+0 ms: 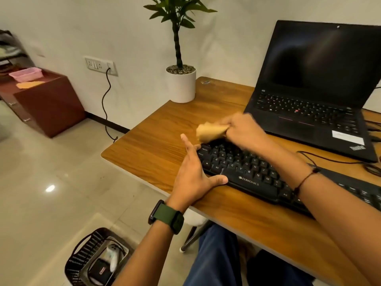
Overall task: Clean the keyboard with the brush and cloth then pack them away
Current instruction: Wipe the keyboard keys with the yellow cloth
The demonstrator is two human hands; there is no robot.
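A black Zebronics keyboard (253,172) lies slantwise on the wooden desk (156,145). My right hand (242,131) grips a bunched tan cloth (209,132) over the keyboard's far left corner; the cloth and fingers are motion-blurred. My left hand (194,174) rests against the keyboard's left end, fingers straight along the edge and thumb along its front rim. No brush is visible on the desk.
An open black laptop (315,96) stands behind the keyboard with cables (338,162) at the right. A white potted plant (181,83) sits at the desk's back corner. A dark woven basket (92,259) holding small items stands on the floor by my knee.
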